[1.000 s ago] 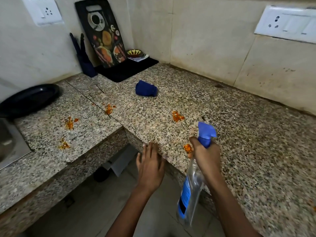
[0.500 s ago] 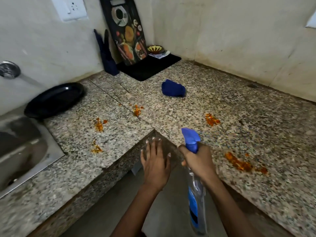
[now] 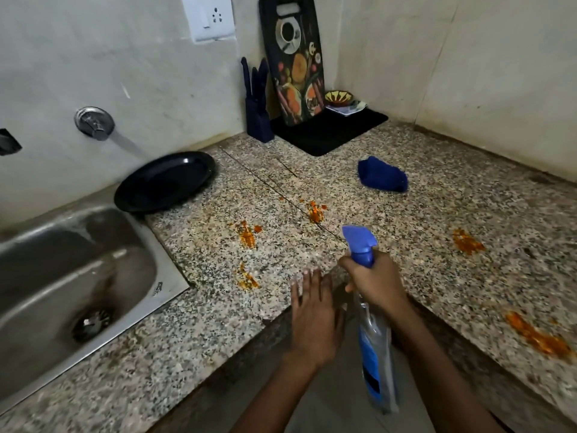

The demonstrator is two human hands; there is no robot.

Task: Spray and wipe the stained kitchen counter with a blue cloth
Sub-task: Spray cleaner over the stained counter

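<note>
Spray bottle (image 3: 373, 332) in right hand (image 3: 376, 281) — counter (image 3: 390, 220) stained

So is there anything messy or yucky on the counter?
Yes. Orange food stains are splattered on the granite counter: three patches near the sink, at and, and two on the right, at and. The blue cloth lies crumpled, unused.

You look from your head, forward and down into the corner of the desk (image 3: 406, 232), close enough that your forearms fill the bottom edge; the rim seems bent by the wide lens.
</note>
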